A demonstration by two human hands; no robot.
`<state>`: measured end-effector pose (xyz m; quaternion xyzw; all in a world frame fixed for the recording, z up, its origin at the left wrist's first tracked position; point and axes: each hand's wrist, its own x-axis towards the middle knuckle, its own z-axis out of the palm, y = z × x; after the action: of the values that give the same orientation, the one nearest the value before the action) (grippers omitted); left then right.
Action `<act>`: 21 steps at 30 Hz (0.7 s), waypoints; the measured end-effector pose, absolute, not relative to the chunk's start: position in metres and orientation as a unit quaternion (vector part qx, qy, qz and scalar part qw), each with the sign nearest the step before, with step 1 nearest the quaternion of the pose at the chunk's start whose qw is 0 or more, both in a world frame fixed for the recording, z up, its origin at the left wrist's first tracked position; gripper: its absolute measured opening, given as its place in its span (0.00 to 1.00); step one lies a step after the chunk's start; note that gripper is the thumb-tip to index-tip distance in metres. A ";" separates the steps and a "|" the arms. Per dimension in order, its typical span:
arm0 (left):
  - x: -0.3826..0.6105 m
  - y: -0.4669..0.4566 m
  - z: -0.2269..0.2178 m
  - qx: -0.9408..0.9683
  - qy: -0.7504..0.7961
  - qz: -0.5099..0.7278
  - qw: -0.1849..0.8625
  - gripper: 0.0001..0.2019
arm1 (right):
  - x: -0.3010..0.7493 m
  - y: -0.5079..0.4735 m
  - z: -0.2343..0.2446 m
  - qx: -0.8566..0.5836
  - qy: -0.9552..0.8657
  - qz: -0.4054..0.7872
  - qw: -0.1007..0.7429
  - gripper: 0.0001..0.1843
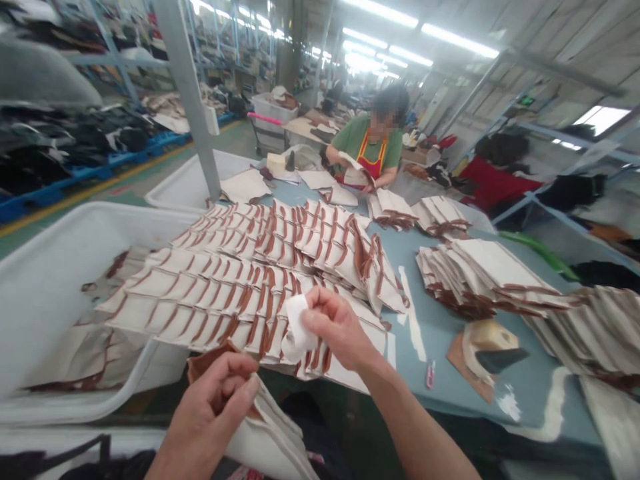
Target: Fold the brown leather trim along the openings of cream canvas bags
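My left hand (215,407) is closed on a cream fabric piece with brown edging (280,433), which hangs down at the bottom of the view. Between the thumb and fingers of my right hand (333,323) is a small white strip (299,327), its lower end drooping. Behind both hands, overlapping rows of cream panels with brown edges (200,273) cover the near left of the table. A pair of small pink thread snips (430,375) lies on the tabletop, right of my right forearm.
A blue-grey table (400,253) carries stacked cream panels (490,267) at right. Near its front edge sits a yellowish block with a dark piece (493,343). White bins (90,227) stand at left, beside a metal post (193,93). Across the table a person (367,143) handles a panel.
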<state>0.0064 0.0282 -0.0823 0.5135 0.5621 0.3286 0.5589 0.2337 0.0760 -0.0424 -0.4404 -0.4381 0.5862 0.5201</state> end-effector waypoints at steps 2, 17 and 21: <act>0.005 0.024 -0.064 0.466 0.569 0.353 0.579 0.25 | 0.217 0.065 -0.039 -0.432 -0.458 0.611 0.479 0.18; -0.024 0.001 -0.012 0.450 0.588 0.357 0.570 0.18 | 0.156 0.039 -0.016 -0.427 -0.549 0.636 0.333 0.07; -0.036 0.000 -0.023 0.475 0.587 0.365 0.545 0.18 | 0.143 0.030 -0.022 -0.431 -0.553 0.609 0.372 0.07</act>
<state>-0.0358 -0.0002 -0.0230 0.4749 0.5872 0.3647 0.5447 0.1429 0.0295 -0.0215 -0.4307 -0.5527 0.6090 0.3716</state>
